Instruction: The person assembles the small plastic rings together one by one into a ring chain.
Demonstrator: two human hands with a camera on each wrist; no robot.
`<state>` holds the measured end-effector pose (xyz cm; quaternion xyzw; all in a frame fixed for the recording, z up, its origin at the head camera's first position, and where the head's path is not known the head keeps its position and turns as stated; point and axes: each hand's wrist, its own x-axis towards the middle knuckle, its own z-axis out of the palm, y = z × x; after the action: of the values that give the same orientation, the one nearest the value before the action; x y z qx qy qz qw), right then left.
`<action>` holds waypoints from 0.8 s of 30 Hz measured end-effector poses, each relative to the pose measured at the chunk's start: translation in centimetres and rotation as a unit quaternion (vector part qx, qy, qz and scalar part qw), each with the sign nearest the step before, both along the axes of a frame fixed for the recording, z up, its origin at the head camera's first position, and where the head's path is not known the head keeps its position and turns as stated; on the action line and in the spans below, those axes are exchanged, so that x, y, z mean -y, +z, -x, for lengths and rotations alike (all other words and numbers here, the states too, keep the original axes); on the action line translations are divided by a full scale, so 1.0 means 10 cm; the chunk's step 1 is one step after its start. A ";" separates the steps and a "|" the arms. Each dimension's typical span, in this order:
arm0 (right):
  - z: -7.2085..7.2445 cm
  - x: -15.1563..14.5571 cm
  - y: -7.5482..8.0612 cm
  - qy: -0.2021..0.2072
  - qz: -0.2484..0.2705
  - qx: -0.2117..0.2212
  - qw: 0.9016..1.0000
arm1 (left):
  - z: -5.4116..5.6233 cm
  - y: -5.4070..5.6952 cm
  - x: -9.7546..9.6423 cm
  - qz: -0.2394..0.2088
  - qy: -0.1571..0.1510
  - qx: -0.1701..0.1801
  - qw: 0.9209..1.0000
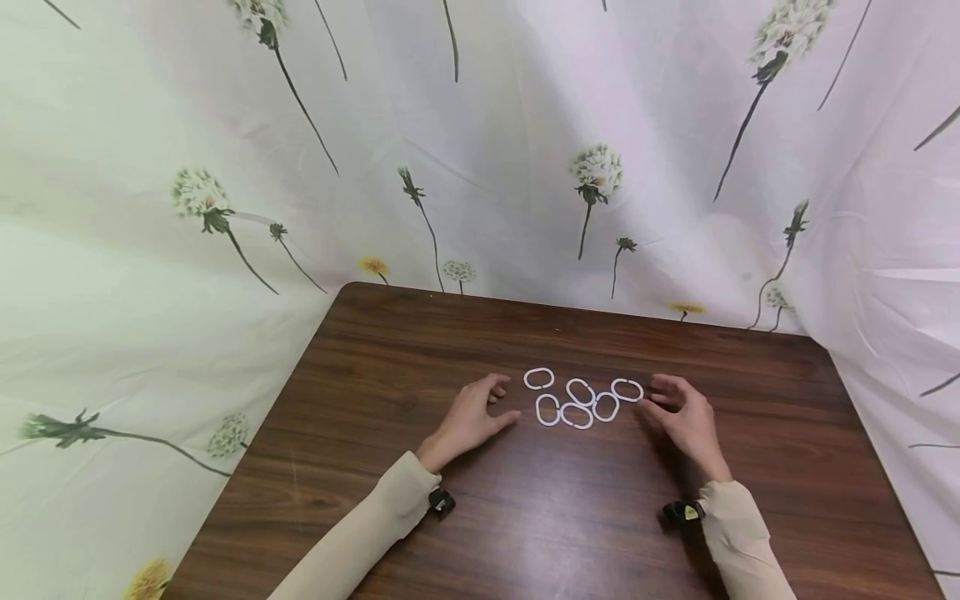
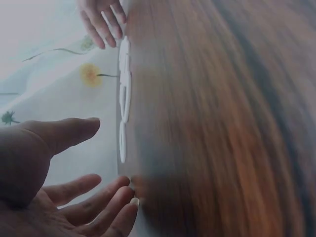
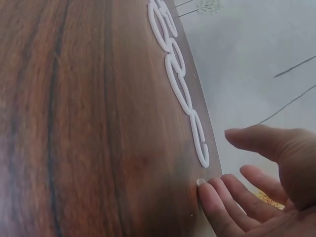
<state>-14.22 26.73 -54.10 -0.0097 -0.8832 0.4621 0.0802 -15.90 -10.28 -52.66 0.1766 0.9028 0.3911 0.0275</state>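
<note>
Several white oval split rings (image 1: 548, 423) lie flat in a loose cluster on the brown wooden table (image 1: 450, 333). Each looks like a plastic link with a small gap in its loop. Just left of the cluster is my left hand (image 1: 468, 414), thumb and fingers spread apart with nothing between them. On the other side, my right hand (image 1: 686, 419) is held with loosely bent fingers, its tips right at the rightmost ring (image 1: 642, 392). In the right wrist view that ring (image 3: 196, 144) lies just beyond the fingertips. The left wrist view shows the rings edge-on.
A white curtain (image 1: 510, 167) printed with dandelions hangs behind the table and along its sides. The table's back edge (image 1: 585, 309) runs behind the rings. Dark wrist devices sit at the left sleeve (image 1: 375, 517) and the right sleeve (image 1: 738, 525).
</note>
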 end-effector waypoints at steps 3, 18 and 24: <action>0.02 0.04 -0.01 -0.004 -0.001 0.007 1.000 | 0.00 -0.01 -0.04 -0.003 -0.006 -0.001 1.000; 0.07 0.13 -0.01 -0.023 -0.044 0.041 0.998 | 0.03 -0.03 -0.26 -0.011 -0.029 -0.005 1.000; 0.10 0.12 -0.03 -0.015 -0.065 0.032 0.997 | 0.04 -0.01 -0.35 -0.011 -0.037 -0.004 0.999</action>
<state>-15.17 25.56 -54.43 -0.0327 -0.9130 0.4022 0.0598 -16.25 -6.77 -52.77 0.2113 0.8915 0.3990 0.0366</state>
